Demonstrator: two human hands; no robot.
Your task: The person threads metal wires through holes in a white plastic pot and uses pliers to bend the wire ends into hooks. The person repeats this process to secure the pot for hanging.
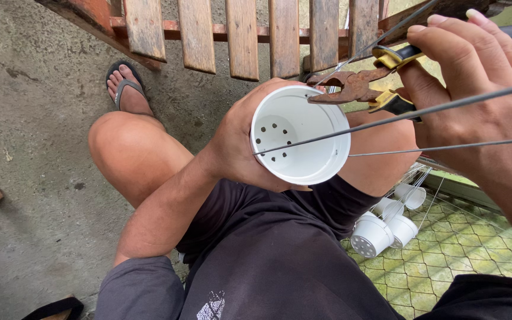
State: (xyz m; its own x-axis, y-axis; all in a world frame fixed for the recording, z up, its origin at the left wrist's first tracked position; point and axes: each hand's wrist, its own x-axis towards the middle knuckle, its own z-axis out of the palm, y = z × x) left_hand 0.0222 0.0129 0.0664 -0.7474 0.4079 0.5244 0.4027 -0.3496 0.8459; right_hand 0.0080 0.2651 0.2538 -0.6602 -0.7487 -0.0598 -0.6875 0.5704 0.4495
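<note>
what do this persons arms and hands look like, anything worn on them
Both hands are bare: no gloves, rings or watch show on the left hand or the right hand. The left forearm is uncovered up to a short dark grey sleeve at the upper arm. A dark sleeve edge shows by the right arm.

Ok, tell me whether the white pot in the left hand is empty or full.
Empty. The white pot in the left hand is tipped toward the camera, showing a bare inside and drainage holes; only a wire crosses its mouth.
</note>
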